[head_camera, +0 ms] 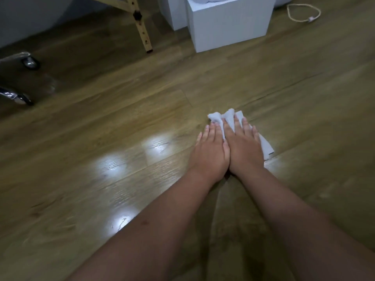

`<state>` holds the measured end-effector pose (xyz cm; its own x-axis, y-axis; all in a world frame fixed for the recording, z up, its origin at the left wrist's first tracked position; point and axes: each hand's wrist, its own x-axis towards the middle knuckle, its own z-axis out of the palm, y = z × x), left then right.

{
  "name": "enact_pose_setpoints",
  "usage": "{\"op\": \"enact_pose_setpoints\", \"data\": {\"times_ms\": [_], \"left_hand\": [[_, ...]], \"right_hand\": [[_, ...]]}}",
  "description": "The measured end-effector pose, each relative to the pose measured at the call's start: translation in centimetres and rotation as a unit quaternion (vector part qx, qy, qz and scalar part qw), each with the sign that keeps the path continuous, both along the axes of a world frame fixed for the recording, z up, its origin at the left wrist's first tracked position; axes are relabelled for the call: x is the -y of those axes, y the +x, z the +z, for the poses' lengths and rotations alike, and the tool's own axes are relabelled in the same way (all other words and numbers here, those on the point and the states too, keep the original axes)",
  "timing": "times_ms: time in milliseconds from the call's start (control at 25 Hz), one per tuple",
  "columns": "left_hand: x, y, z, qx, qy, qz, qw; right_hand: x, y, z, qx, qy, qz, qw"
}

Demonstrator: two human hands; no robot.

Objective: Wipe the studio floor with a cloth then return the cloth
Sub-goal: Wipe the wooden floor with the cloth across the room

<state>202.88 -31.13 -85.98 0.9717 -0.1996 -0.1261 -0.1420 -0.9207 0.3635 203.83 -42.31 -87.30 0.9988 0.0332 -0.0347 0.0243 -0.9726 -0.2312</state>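
Studio: wood-plank floor, white display cube

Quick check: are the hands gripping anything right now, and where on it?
Nothing is gripped. Both the left hand and right hand press flat, fingers straight, on the middle of the cloth on the floor.

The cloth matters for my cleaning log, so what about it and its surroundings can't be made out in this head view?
- Cloth: most lies under the left hand and right hand pressing it; its size and dirtiness are hidden.
- White box: top cut off by the frame edge; contents unclear.
- Wooden leg: what it supports is out of frame.
- Chrome castors: blurred, cropped at the left edge.
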Motion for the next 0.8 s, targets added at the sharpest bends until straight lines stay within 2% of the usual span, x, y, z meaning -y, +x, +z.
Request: {"op": "enact_pose_setpoints", "data": {"times_ms": [280,560,800], "left_hand": [[5.4,-3.1,0.4,-0.003,0.003,-0.100,0.995],[18.8,-7.4,-0.3,-0.009,-0.026,-0.254,0.967],[23.4,-7.6,-1.0,0.012,-0.065,-0.316,0.946]], "right_hand": [[6.0,-4.6,0.4,-0.031,0.001,-0.078,0.997],[18.6,-12.9,0.0,-0.030,-0.009,-0.250,0.968],[22.8,-14.7,-0.6,-0.001,-0.013,-0.291,0.957]]}}
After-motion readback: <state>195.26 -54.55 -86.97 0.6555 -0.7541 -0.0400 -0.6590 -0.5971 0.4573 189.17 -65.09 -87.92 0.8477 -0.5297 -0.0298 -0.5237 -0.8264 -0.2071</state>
